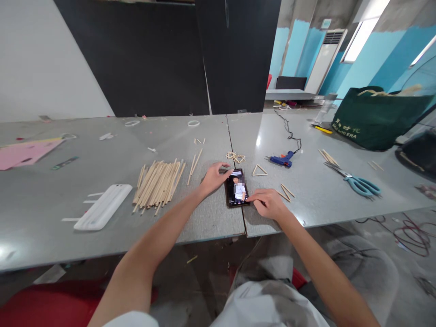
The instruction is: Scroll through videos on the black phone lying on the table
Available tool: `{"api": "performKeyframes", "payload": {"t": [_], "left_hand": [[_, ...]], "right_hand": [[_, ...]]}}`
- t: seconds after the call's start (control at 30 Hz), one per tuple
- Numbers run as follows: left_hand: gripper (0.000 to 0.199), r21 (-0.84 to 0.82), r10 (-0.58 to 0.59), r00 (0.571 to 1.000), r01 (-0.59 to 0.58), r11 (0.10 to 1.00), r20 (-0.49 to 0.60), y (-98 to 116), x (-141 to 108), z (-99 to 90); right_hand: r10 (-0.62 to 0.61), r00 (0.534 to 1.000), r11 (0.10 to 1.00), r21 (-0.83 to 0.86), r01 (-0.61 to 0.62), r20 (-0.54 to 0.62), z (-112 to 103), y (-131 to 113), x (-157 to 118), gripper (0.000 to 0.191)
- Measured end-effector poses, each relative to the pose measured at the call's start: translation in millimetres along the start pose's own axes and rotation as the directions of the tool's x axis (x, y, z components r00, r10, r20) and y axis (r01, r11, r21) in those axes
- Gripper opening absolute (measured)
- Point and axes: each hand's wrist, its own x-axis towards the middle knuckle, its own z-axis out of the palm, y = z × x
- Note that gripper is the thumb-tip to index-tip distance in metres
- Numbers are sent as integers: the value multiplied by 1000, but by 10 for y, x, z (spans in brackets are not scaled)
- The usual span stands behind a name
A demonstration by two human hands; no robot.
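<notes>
A smartphone lies flat on the grey table with a person's picture lit on its screen. My left hand rests at its upper left edge, thumb against the phone and fingers apart. At the lower right of the screen, my right hand touches with an outstretched index finger, its other fingers curled. Just beyond the phone are small stick stars. A triangle of sticks and a few loose sticks lie right of it. Left of my left hand is a pile of wooden sticks.
A blue glue gun with a black cord lies at the back right. Teal-handled scissors, a yellow cutter and a green bag are farther right. On the left are a white package and pink paper.
</notes>
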Motion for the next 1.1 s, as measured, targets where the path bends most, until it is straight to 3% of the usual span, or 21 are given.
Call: {"api": "performKeyframes", "payload": {"t": [1.1], "left_hand": [[21,-85,-35,998,39,996,44,-32,1,11]], "right_hand": [[2,1000,1000,3,-2,0,12,14,-8,37]]}}
